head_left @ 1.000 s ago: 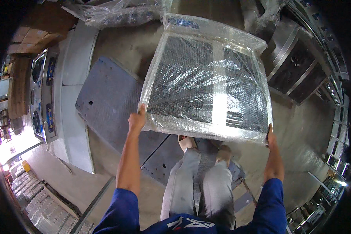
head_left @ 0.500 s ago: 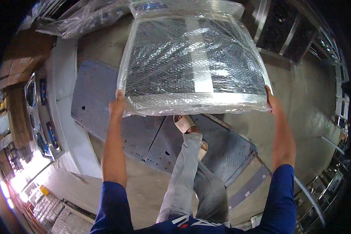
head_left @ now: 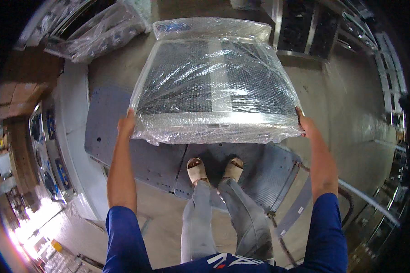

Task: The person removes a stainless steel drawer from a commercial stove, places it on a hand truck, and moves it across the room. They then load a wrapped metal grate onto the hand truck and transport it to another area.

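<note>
A wide bubble-wrapped unit [head_left: 177, 75] with a pale metal frame, dark panels and a light strip down its middle is held out in front of me. My left hand [head_left: 126, 123] is closed on its near left corner. At the near right corner, my right hand [head_left: 307, 125] grips the wrapped edge, some fingers hidden behind it. A raised, wrapped back part with a blue patch stands along the far edge. What lies under the unit is hidden.
My feet in light sandals stand on a grey perforated board [head_left: 232, 182]. Another wrapped item [head_left: 105, 34] lies at the far left. Dark metal-framed panels [head_left: 300, 27] stand at the far right. Stacked cartons [head_left: 18, 95] are on the left, a metal rail [head_left: 369, 200] on the right.
My feet have come side by side on the board. The wrapped unit sits slightly lower and more to the left in view, still between both hands.
</note>
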A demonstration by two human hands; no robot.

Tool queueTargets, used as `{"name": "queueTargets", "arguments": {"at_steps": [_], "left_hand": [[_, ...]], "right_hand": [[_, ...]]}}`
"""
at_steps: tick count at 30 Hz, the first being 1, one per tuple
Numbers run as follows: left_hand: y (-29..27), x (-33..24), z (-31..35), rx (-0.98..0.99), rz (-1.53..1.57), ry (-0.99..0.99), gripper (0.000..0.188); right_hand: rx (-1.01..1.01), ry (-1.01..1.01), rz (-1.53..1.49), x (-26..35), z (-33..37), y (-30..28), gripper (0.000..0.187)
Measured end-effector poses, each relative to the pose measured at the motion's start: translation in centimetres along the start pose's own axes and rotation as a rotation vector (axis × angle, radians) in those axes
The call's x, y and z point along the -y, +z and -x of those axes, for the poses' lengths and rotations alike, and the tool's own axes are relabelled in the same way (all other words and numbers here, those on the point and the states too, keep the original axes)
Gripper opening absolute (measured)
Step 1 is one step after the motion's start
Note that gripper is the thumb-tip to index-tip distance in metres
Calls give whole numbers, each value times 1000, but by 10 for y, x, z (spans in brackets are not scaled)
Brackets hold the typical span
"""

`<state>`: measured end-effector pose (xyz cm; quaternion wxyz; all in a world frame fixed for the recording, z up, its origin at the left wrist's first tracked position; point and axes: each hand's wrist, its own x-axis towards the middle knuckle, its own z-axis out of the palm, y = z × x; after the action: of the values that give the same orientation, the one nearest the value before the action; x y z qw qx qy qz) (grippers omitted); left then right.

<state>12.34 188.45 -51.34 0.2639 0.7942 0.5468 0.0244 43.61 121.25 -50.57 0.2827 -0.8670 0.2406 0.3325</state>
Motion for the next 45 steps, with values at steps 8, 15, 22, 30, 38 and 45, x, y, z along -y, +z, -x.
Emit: {"name": "queueTargets", "arguments": {"at_steps": [8, 15, 22, 30, 38, 45], "left_hand": [[-13, -49, 9, 68, -98, 122, 92], [-12, -55, -5, 207, -142, 10, 91], [-14, -57, -8, 92, -135, 78, 89], [-3, -50, 7, 115, -94, 164, 86], [33, -12, -3, 117, -41, 24, 91], [34, -28, -15, 129, -74, -92, 79]], "right_hand": [[-151, 96, -95, -82, 21, 44, 105], [-236, 105, -76, -108, 28, 61, 114], [-164, 120, -299, -84, 33, 69, 112], [-262, 68, -242, -95, 35, 67, 107], [-286, -9, -314, -95, 29, 74, 100], [-268, -25, -271, -92, 33, 75, 88]]}}
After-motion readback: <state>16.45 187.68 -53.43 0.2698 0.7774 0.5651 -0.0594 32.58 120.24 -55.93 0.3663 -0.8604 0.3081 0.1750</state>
